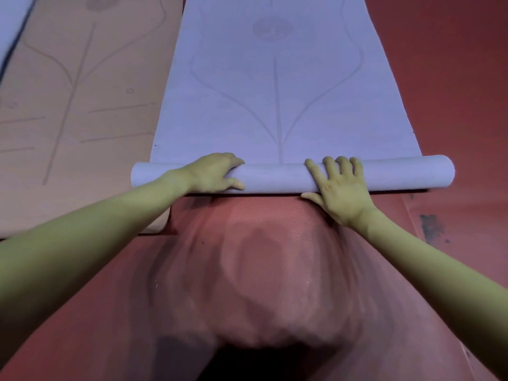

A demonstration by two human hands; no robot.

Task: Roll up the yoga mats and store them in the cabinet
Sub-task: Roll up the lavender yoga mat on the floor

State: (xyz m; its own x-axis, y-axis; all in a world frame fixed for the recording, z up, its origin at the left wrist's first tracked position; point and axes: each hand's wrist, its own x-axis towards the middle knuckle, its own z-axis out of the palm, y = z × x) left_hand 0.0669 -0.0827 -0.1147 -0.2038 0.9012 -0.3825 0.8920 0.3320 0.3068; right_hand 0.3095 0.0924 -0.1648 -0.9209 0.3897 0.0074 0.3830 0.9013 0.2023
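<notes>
The purple mat (277,86) is lying flat toward twelve o'clock, its roll (275,178) running three-to-nine. The left hand (214,173) is curling round the roll; the right hand (341,188) is pressing flat-fingered, equally near.

lavender mat (275,105): leaf-line print (faint grey) | tan mat (82,105): same lines | floor (453,78): red

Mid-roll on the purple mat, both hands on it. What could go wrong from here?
1. The rolled part of the lavender yoga mat juts past the flat part at both ends, so it may be skewing and could telescope.
2. The left hand curls round the roll while the right hand lies flat; uneven pressure could loosen one side.
3. The tan yoga mat lies close alongside and might catch.
</notes>
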